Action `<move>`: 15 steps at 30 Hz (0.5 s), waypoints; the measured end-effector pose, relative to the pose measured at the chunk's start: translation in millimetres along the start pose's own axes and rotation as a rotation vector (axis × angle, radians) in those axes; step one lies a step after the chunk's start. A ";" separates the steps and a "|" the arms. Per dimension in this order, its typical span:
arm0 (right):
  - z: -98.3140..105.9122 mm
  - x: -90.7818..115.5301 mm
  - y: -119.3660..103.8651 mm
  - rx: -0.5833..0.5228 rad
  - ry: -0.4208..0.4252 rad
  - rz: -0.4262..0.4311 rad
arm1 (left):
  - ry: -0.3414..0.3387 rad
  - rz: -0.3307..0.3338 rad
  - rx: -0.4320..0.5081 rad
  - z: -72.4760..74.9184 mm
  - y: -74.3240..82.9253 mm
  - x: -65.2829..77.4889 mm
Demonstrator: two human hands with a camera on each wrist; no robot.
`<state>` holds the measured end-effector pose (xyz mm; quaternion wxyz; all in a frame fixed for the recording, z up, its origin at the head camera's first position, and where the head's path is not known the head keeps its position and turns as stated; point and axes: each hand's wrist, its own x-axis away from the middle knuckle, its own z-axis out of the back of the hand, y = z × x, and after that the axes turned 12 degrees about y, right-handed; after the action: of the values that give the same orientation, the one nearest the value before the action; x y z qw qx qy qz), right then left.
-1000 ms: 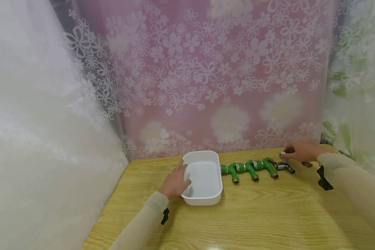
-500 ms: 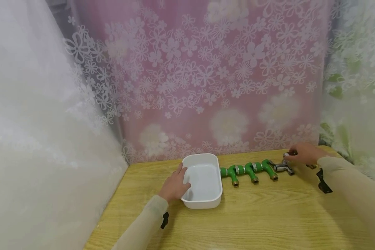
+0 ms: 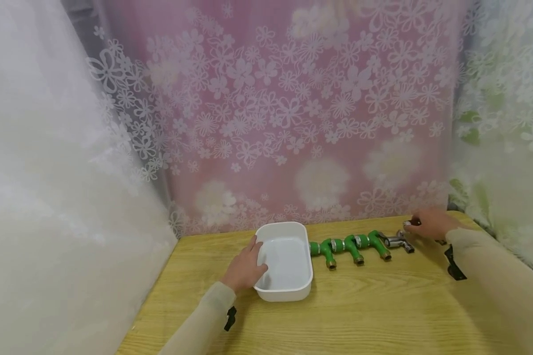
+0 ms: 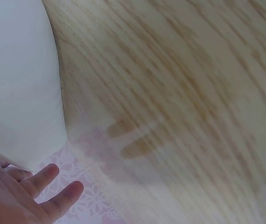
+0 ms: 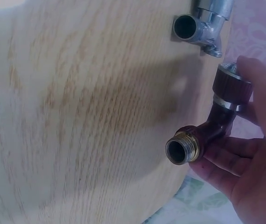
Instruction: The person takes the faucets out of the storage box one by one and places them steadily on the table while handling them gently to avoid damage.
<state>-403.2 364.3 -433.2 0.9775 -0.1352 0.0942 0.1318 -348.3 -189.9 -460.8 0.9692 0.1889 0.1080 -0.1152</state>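
My left hand (image 3: 245,268) rests over the left rim of a white rectangular basin (image 3: 299,293), thumb over the inner side. In the left wrist view its outer fingers (image 4: 64,200) stretch loosely beside the basin's wall (image 4: 25,84). My right hand (image 3: 433,224) grips a dark brown tap (image 5: 216,128) by the back right of the table. The thumb presses the tap's ribbed, silver-capped end, and curled fingers support it near the threaded brass mouth. Just left of that hand lies a chrome tap (image 3: 397,241), also partly seen in the right wrist view.
Several green taps (image 3: 326,249) lie in a row between the basin and the chrome tap, mouths toward me. The wood-grain table (image 3: 360,315) meets a pink flowered curtain (image 3: 284,148) behind. Pale sheets hang at the left and right.
My right hand has drawn the dark brown tap slightly right, away from the chrome tap. The left hand keeps its place on the basin, while the head view has tilted up slightly.
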 end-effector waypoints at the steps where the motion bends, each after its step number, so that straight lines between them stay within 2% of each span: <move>1: -1.6 -0.5 1.0 0.010 0.001 0.000 | 0.001 0.001 -0.002 0.4 -0.1 0.1; 10: -7.7 -1.7 9.7 0.018 -0.048 -0.038 | -0.002 -0.012 0.003 1.9 -0.2 -0.6; 15: -14.2 -0.9 14.0 0.022 -0.062 -0.040 | -0.001 -0.019 -0.014 -1.9 -2.1 -0.3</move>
<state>-410.1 372.9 -449.8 0.9838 -0.1222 0.0624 0.1152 -349.4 -191.0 -463.1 0.9695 0.1808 0.1100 -0.1238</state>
